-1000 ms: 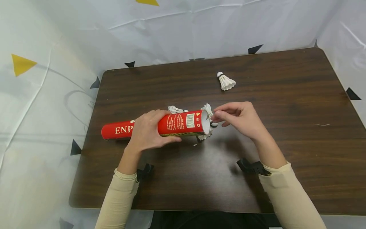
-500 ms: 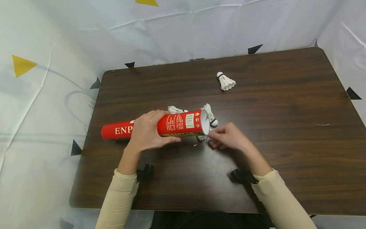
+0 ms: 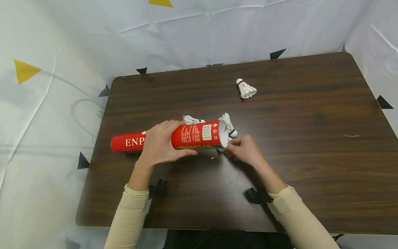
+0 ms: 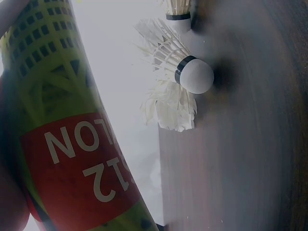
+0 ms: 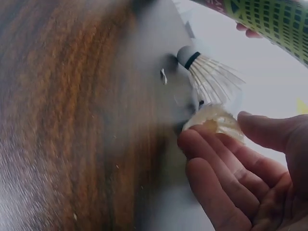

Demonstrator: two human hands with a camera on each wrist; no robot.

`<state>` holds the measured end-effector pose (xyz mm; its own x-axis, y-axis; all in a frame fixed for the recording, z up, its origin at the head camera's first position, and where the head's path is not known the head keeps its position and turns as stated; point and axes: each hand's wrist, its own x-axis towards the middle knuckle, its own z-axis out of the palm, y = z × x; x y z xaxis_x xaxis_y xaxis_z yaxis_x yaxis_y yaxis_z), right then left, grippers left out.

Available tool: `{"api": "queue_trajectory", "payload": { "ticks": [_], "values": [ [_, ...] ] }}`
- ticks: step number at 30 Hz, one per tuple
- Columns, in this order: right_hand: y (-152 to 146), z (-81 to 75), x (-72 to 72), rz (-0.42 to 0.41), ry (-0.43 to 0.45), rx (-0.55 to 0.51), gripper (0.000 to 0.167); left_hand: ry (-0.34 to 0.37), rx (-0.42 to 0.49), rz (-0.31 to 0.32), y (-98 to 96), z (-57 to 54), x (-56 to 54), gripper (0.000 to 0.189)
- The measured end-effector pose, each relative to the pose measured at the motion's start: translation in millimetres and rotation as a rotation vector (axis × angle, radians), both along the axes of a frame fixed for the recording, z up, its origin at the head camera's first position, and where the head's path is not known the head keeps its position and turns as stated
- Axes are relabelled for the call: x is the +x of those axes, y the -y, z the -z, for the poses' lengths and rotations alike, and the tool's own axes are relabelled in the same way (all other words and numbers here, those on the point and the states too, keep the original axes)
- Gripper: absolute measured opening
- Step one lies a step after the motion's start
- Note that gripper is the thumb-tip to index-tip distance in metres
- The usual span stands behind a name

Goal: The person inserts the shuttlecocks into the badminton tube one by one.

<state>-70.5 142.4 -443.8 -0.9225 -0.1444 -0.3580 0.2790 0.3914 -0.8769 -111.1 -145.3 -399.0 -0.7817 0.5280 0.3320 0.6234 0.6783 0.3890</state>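
My left hand (image 3: 161,142) grips the middle of a long red tube (image 3: 199,135) marked ENP, tilted with its open mouth to the right. In the left wrist view the tube's yellow-green side shows. At the mouth, my right hand (image 3: 245,149) pinches the feather skirt of a shuttlecock (image 5: 216,120) between thumb and fingers, low beside the rim. Another shuttlecock (image 3: 228,125) lies just behind the mouth, cork toward the right hand. Behind the tube's middle a further shuttlecock (image 3: 193,120) is partly hidden. The tube's inside is mostly out of sight.
One more shuttlecock (image 3: 245,89) lies apart toward the back of the dark wooden table (image 3: 311,138). Small white scraps dot the tabletop near the tube. White sheeting (image 3: 199,38) with yellow and black triangles stands behind and at the sides.
My right hand has come down and left from above the tube's mouth to the shuttlecock beside its lower rim, which it now pinches. The left hand and tube stay in place.
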Motion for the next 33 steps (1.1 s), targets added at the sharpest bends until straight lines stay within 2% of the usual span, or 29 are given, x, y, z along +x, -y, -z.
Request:
{"api": "queue_trajectory", "payload": {
  "ticks": [5, 12, 16, 20, 25, 28, 30, 33],
  "values": [
    [-8.2, -2.0, 0.3, 0.028, -0.052, 0.05, 0.023, 0.002, 0.0, 0.0, -0.2, -0.4, 0.2, 0.08],
    [-23.8, -5.0, 3.5, 0.045, -0.201, 0.232, 0.024, 0.006, 0.004, 0.005, -0.8, 0.2, 0.3, 0.08],
    [-34.7, -13.0, 6.8, 0.059, -0.264, 0.22, 0.023, 0.0, 0.002, 0.008, -1.4, -0.1, 0.1, 0.08],
    [-47.7, -28.5, 11.5, 0.097, -0.329, 0.189, 0.021, -0.001, 0.004, 0.011, -1.3, -1.5, 0.2, 0.081],
    [-64.0, -56.5, 20.1, 0.214, -0.386, 0.131, 0.024, 0.001, 0.001, 0.009, -0.8, -2.1, 0.3, 0.08],
    [-70.0, -73.8, 26.2, 0.278, -0.459, 0.1, 0.023, 0.0, 0.0, 0.007, -0.7, -1.6, 0.3, 0.08],
    [-71.9, -83.4, 29.8, 0.294, -0.526, 0.081, 0.019, 0.0, 0.002, 0.007, -0.6, -1.0, 0.1, 0.08],
    [-72.2, -93.3, 33.6, 0.256, -0.626, 0.056, 0.013, -0.001, 0.005, 0.006, -0.5, -0.6, 0.1, 0.08]
  ]
}}
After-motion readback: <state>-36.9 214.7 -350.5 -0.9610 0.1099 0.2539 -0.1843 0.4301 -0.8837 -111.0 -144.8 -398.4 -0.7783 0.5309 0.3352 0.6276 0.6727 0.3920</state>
